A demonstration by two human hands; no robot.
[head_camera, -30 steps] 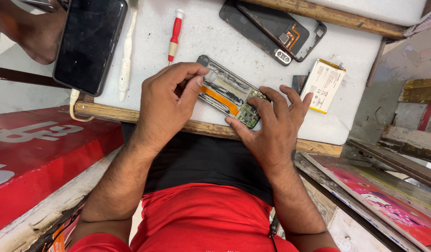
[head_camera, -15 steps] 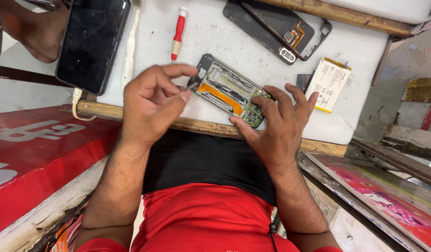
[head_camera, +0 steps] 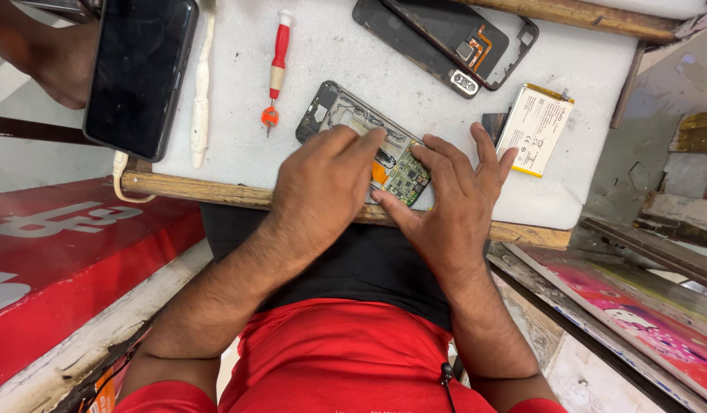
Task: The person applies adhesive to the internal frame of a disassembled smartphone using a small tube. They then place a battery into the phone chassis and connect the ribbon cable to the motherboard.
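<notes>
Both hands flat on open phone (head_camera: 346,126): left hand (head_camera: 323,180) fingers pressed together, right hand (head_camera: 453,199) fingers spread; board looks fragile, grip frame edges.

A white work board (head_camera: 323,46) with worn wooden edges fills the upper view. A red panel (head_camera: 70,260) lies beside its left edge. A pink printed sheet (head_camera: 644,321) lies beyond its right corner.

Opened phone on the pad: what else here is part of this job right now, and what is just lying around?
In hand:
opened phone
left hand, fingers on the phone's inside
right hand, at its green board end

Lying about:
red screwdriver
white pry tool
battery
back cover
black phone
</notes>
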